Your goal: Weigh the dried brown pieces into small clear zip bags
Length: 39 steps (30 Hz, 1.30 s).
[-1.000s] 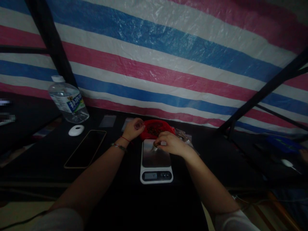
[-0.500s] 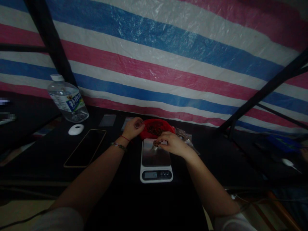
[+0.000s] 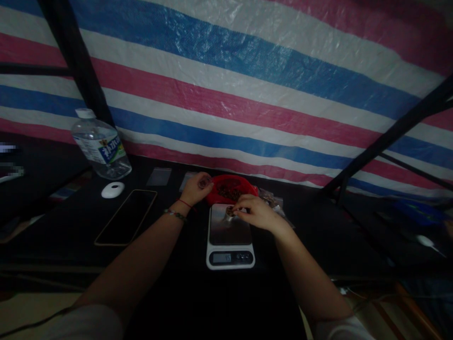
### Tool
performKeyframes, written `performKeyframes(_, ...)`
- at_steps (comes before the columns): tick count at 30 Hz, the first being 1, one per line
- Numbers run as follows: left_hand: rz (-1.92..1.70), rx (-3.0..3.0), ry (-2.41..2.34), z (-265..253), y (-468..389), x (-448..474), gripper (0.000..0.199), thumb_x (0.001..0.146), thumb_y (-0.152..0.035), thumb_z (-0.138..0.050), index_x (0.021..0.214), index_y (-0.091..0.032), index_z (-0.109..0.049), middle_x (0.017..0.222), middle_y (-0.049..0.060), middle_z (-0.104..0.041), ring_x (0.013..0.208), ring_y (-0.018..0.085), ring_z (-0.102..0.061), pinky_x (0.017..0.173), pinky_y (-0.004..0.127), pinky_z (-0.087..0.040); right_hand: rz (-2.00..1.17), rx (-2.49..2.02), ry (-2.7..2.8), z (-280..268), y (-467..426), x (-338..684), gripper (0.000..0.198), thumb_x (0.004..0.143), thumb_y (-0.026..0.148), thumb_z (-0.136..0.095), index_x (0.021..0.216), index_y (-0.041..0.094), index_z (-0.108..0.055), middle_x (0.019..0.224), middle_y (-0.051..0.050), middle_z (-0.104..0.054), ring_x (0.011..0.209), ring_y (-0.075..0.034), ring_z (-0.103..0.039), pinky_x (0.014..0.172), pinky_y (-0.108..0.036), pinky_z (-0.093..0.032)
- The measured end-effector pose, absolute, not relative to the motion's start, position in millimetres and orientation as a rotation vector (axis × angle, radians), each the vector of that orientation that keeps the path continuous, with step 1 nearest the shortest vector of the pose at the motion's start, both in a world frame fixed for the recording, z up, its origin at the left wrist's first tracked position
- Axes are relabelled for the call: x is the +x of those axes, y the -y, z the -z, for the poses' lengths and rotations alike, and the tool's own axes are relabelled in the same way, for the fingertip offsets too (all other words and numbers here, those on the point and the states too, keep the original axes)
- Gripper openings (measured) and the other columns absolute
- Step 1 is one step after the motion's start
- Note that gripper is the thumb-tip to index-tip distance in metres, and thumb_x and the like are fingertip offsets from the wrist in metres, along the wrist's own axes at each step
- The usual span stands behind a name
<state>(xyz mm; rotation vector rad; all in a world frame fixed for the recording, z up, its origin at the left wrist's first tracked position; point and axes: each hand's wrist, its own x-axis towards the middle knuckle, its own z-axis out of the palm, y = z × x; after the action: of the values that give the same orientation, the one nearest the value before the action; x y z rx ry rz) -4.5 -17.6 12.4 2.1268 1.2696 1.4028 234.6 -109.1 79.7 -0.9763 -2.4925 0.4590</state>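
Note:
A white kitchen scale [image 3: 230, 263] with a steel top lies in front of me, digits showing on its display. On its plate stands a small metal cup [image 3: 229, 217] holding brown bits. My right hand [image 3: 256, 212] is closed in a pinch at the cup's top; what the fingertips hold, if anything, is too small to make out. Behind the scale sits a red bowl [image 3: 253, 190] with small dark brown pieces in it. My left hand [image 3: 194, 187] is curled closed at the bowl's left rim, around something small and round that I cannot identify.
Small clear zip bags [image 3: 159, 176] lie left of the bowl, and filled bags [image 3: 271, 198] lie to its right. Further left are a phone [image 3: 126, 217], a white mouse-like object [image 3: 113, 190] and a large clear bottle [image 3: 102, 144]. A striped plastic sheet [image 3: 226, 94] hangs behind.
My right fingers have shifted slightly at the cup's top, and more of the cup shows. My left hand stays by the bowl.

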Motion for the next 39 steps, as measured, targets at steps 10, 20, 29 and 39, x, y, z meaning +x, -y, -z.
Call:
performKeyframes(10, -1.399, 2.104, -1.245, -12.8, 18.8, -3.8, 0.020, 0.076, -0.034, -0.057, 0.089, -0.019, -0.061, 0.082, 0.002, -0.065, 0.074, 0.016, -0.060, 0.067, 0.028, -0.048, -0.324, -1.027, 2.200, -79.8, 90.9, 245.0, 0.013, 0.084, 0.020, -0.057, 0.085, 0.019, -0.070, 0.084, -0.004, -0.069, 0.079, -0.016, -0.062, 0.075, -0.029, -0.047)
performKeyframes(20, -1.296, 2.089, -1.207, -11.4, 18.4, -0.3, 0.036, 0.070, -0.039, -0.064, 0.099, -0.019, -0.058, 0.095, 0.004, -0.065, 0.084, 0.020, -0.061, 0.075, 0.033, -0.050, -0.173, -1.274, 1.768, -19.0, 51.0, 258.1, 0.029, 0.087, 0.025, -0.044, 0.102, 0.019, -0.068, 0.096, -0.006, -0.071, 0.089, -0.020, -0.064, 0.083, -0.033, -0.049)
performKeyframes(29, -1.195, 2.053, -1.193, -8.4, 17.5, 3.9, 0.050, 0.066, -0.044, -0.068, 0.106, -0.018, -0.055, 0.097, 0.004, -0.064, 0.087, 0.021, -0.060, 0.076, 0.035, -0.050, -0.183, -1.154, 1.904, -15.9, 58.5, 257.0, 0.043, 0.077, 0.006, -0.037, 0.107, 0.018, -0.066, 0.084, -0.004, -0.065, 0.083, -0.018, -0.059, 0.082, -0.033, -0.047)
performKeyframes(39, -1.114, 2.030, -1.193, -0.2, 15.3, 5.4, 0.045, 0.066, -0.046, -0.068, 0.100, -0.020, -0.056, 0.091, 0.003, -0.064, 0.081, 0.020, -0.061, 0.072, 0.034, -0.050, -0.582, -0.844, 2.204, -34.3, 79.0, 256.5, 0.041, 0.083, 0.042, -0.061, 0.119, 0.022, -0.059, 0.119, -0.009, -0.062, 0.113, -0.025, -0.053, 0.097, -0.042, -0.040)
